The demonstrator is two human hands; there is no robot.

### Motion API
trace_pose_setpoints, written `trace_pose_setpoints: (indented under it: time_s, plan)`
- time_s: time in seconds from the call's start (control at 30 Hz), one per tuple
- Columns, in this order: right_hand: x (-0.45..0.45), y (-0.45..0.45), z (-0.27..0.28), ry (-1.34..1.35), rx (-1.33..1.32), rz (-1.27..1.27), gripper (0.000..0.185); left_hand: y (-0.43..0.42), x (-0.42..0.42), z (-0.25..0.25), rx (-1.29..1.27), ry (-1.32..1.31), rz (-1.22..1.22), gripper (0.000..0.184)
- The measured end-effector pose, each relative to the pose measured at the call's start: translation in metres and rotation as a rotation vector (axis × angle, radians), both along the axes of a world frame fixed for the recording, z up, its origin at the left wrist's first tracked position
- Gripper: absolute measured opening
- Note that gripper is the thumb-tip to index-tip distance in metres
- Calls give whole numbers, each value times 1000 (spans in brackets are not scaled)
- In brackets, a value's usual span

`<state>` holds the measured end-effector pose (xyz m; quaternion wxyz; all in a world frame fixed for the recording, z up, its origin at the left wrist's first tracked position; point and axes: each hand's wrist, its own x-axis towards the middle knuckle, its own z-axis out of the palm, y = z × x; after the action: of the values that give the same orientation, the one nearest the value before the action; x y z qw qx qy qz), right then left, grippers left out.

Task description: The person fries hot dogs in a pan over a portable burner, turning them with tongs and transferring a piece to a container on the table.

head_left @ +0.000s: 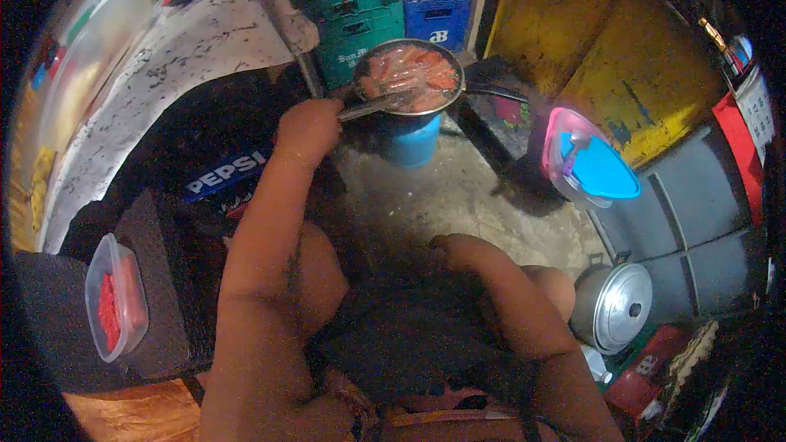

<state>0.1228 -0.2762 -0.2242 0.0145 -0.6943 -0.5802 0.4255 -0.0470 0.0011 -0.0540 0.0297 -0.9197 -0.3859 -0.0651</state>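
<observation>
My left hand [309,127] is closed around metal tongs [372,106], whose tips reach into a frying pan [456,102]. Reddish, elongated pieces of food [413,69], perhaps sausages, fill the pan in glistening liquid. The pan's black handle [495,93] points right. Beneath the pan, a blue bucket-like container [413,146] shows; what directly supports the pan is hidden. My right hand [452,247] rests low near my knees, away from the pan. Its fingers are dark and mostly hidden.
Green crates [360,24] and a blue crate [438,20] stand behind the pan. A pink-rimmed tub [557,135] with a blue lid or plate [602,168] is at right. A lidded metal pot [626,309] stands lower right. A plastic container [131,303] with red contents sits left.
</observation>
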Motion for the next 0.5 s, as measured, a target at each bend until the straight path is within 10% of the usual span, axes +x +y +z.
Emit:
trace_pose_setpoints:
  time_s: [0.5]
  plan:
    - [5, -2, -12, 36, 4, -21, 55, 20, -6, -14, 39, -77, 13, 24]
